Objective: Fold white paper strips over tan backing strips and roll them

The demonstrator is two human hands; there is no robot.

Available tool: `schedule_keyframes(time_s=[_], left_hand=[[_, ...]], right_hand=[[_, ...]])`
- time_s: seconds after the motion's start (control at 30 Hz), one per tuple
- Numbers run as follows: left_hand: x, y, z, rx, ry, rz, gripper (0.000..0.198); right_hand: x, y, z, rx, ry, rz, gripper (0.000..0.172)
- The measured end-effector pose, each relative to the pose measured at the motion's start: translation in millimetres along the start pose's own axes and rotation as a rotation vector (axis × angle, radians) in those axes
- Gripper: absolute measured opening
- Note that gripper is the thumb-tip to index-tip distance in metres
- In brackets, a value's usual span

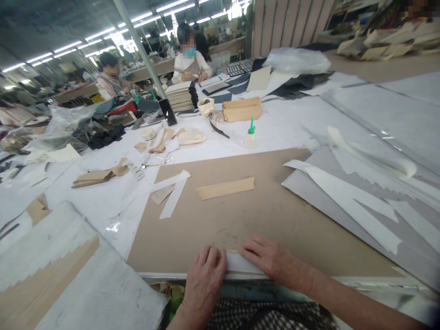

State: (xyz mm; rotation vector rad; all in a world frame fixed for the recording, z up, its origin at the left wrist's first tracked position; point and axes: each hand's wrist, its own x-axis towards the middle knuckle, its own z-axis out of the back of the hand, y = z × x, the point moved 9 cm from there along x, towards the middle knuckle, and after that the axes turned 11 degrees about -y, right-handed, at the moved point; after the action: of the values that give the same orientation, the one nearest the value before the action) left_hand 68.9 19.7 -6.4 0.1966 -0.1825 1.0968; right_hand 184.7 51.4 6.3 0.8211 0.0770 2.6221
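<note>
At the near edge of the brown board [275, 220], a short white strip [240, 263] lies with a thin tan edge showing along its far side. My left hand [206, 272] has its fingers curled over the strip's left end. On the other end, my right hand [270, 257] presses with bent fingers held close together. Both thumbs are mostly hidden. Farther up the board rests a flat tan strip [225, 188], apart from both hands. Two crossing white strips [174, 197] and a small printed tag [162, 194] lie to its left.
Long white strips [343, 197] spread over a grey sheet [319, 160] on the right. Tan strips [55, 284] fan out at lower left. A green-tipped bottle [250, 137], tan bundles [242, 110], a phone [167, 112] and a pole [140, 50] stand farther back. Two people sit across.
</note>
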Motion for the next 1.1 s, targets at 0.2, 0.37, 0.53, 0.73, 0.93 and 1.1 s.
schedule_keyframes(time_s=[0.2,0.37,0.53,0.73,0.93,1.1], left_hand=[[11,-14,-5.6,-0.119,-0.036,-0.005,0.037],[14,-20,-8.8,-0.163,-0.005,-0.019,0.028],[15,-21,-11.5,-0.152,0.025,0.023,0.019],[15,-28,-8.4,-0.062,0.022,-0.057,0.054],[31,-45,-3.3,-0.143,-0.004,-0.033,0.038],[42,-72,-2.7,-0.222,-0.082,-0.058,0.038]], right_hand=[[-18,-8,15,-0.029,0.019,-0.043,0.021],[-32,-15,27,-0.060,0.001,-0.069,0.021],[-44,-19,37,-0.072,0.002,-0.093,0.018],[-55,-17,45,-0.080,-0.054,-0.119,0.022],[-62,-19,45,-0.081,-0.068,-0.176,0.017],[-65,-19,45,-0.092,-0.094,-0.205,0.015]])
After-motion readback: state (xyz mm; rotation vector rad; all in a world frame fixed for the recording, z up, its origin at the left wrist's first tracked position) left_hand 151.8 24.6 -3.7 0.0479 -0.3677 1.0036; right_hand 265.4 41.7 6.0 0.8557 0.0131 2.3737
